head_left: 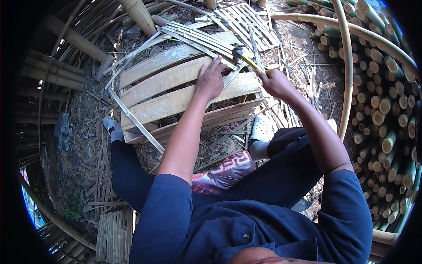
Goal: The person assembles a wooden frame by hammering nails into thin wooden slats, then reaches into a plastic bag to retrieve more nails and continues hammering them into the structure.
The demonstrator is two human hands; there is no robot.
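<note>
A slatted wooden crate (169, 97) lies before me with thin bamboo strips (193, 37) across its far part. My left hand (210, 81) rests over the crate, its fingers bent down onto the strips and closed on them near where several cross. The thumb side is partly hidden, so a small item there cannot be made out. My right hand (274, 83) is wrapped round the yellow handle of a hammer (247, 60). The dark hammer head is just right of my left fingertips, close above the crossing strips.
A bamboo lattice panel (246, 26) lies beyond the crate. Cut bamboo poles (382, 105) are stacked at the right, behind a curved pole (347, 66). A bundle of short bamboo sticks (113, 237) lies at the lower left. Shavings litter the ground around my feet.
</note>
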